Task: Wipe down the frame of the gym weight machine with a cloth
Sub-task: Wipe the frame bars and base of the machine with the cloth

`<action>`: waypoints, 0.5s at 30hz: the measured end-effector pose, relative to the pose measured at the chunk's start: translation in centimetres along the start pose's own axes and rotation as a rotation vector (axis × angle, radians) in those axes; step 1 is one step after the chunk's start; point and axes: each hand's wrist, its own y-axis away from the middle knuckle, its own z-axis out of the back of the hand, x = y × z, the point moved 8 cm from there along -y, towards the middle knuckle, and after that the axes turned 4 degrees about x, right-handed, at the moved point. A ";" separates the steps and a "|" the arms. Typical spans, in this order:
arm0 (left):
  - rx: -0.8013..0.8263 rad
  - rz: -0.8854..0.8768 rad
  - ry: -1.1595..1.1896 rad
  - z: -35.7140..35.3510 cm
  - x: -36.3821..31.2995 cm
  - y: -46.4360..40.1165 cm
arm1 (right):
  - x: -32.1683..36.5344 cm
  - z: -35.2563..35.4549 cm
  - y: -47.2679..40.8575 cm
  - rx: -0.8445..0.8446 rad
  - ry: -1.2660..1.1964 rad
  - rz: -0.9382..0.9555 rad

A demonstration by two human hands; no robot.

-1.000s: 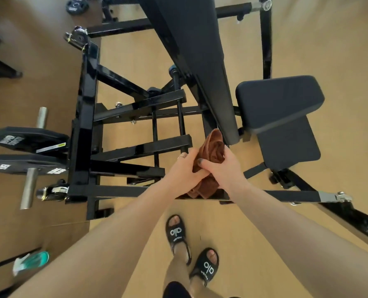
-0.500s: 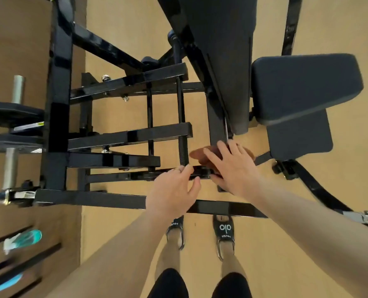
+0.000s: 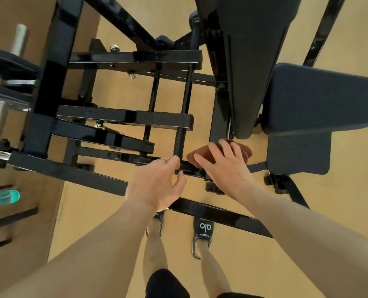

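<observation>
The brown cloth (image 3: 242, 150) lies bunched on a low black bar of the machine's frame (image 3: 122, 116), just below the foot of the long padded backrest (image 3: 247, 61) and beside a threaded upright rod (image 3: 179, 143). The right hand (image 3: 226, 166) lies on top of it with fingers spread and fairly straight, pressing it flat against the metal rather than gripping it. The left hand (image 3: 157, 186) is next to it with fingers curled around the same low bar near the foot of the rod, apparently steadying. By this evidence the wiping is under way on one small spot low in the frame; nothing in the view tells which bars have been cleaned, since the gloss-black tubing looks alike everywhere. Much seems left: the stepped crossbars to the left, the tall post by the weight plates (image 3: 9, 67), the long floor rail (image 3: 221, 216) in front of the person's sandals (image 3: 203, 231). The seat pad (image 3: 320, 97) stands to the right, and a teal spray bottle (image 3: 4, 196) lies on the floor at far left.
</observation>
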 end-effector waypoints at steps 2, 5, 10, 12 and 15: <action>-0.006 0.011 0.002 0.0 0.1 0.0 | -0.3 0.5 -1.2 -0.033 0.031 0.011; -0.029 0.008 0.012 0.1 0.0 0.1 | -2.0 2.8 -4.3 -0.113 0.100 -0.032; -0.040 0.002 0.029 0.2 0.2 0.1 | -3.0 4.7 -7.8 -0.114 0.113 -0.134; -0.044 0.001 0.035 0.3 0.2 0.1 | -2.5 4.8 -7.1 -0.140 0.085 -0.159; -0.044 0.003 0.041 0.4 0.2 0.1 | -1.1 4.0 -4.2 -0.153 0.048 -0.080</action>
